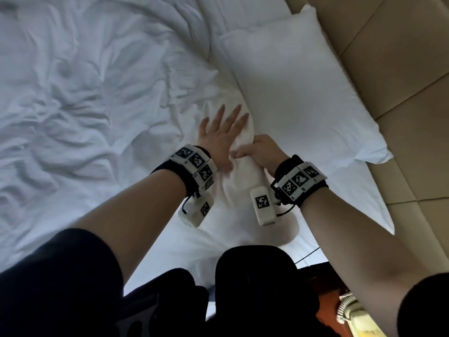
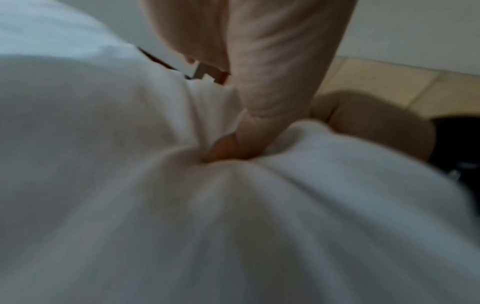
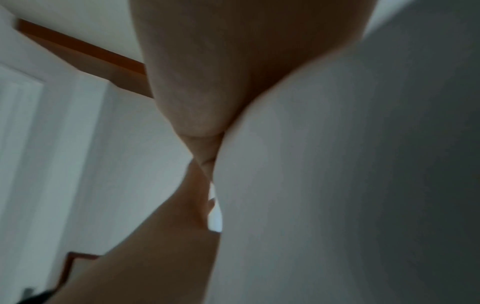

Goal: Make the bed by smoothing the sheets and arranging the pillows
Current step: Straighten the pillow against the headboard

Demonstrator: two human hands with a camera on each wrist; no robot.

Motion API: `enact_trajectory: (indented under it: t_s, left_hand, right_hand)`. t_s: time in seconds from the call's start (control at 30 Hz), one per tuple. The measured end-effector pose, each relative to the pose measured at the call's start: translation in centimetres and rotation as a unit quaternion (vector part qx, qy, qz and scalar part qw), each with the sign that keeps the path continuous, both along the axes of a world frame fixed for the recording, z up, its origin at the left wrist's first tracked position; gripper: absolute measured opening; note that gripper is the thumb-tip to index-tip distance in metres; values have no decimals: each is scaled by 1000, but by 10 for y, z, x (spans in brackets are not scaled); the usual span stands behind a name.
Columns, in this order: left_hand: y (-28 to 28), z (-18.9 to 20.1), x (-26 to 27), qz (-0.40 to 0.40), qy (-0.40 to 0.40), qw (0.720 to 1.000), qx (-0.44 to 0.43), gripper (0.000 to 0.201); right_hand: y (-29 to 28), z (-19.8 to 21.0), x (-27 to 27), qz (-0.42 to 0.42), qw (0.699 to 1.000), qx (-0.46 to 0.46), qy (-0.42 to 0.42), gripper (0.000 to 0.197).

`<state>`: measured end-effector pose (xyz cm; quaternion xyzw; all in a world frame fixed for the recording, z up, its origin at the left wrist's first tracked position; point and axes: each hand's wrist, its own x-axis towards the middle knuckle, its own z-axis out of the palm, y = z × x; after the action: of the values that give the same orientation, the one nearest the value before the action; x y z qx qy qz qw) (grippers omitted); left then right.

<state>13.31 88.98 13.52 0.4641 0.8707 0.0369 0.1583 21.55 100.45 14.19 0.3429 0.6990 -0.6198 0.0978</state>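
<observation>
Covering the left of the bed, a rumpled white sheet [image 1: 80, 98] runs up to a white pillow [image 1: 298, 93] lying far right beside the tan headboard [image 1: 393, 76]. Nearer, a second pillow [image 1: 243, 181] sits under both hands: left hand [image 1: 218, 137] flat with fingers [image 1: 233, 115] spread, right hand [image 1: 261, 149] clamped on its fabric.

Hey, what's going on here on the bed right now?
A person is making a bed. Their right hand grips a bunched fold of a white pillow lying in front of them, while the left hand lies flat on it with fingers spread. A second pillow rests beside it against the tan headboard. The white sheets on the person's left are still heavily wrinkled, so smoothing is not done.
</observation>
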Motion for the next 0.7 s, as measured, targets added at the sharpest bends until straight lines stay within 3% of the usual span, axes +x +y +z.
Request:
enact_trajectory:
  t_s: [0.07,0.17,0.3,0.4,0.53,0.6,0.63,0.7]
  left_hand:
    - [-3,9,4,-47,21,999,7,98]
    - [-16,27,8,-38,44,996,73,54]
    - [-46,37,13,-52,77,995,-30,1]
    - [-82,24,23,14,32,999,-17,10]
    - [-121,22,32,114,-10,991,68,14]
    - [-136,24,29,147,-32,983,102,13]
    - [-145,24,27,158,-36,980,113,13]
    - [-163,22,25,186,-39,974,125,11]
  right_hand:
    - [-10,17,7,10,1000,10,25,41]
    - [-26,33,21,42,998,32,34,30]
    - [-47,37,43,190,980,51,-14,24]
    - [-57,28,60,168,984,38,-49,24]
    - [-75,1,74,116,984,-68,-118,84]
    - [-91,-5,71,135,980,-57,-137,103]
    - [-102,-6,68,149,978,-34,-141,105]
    - [-123,-7,59,160,978,0,-133,91]
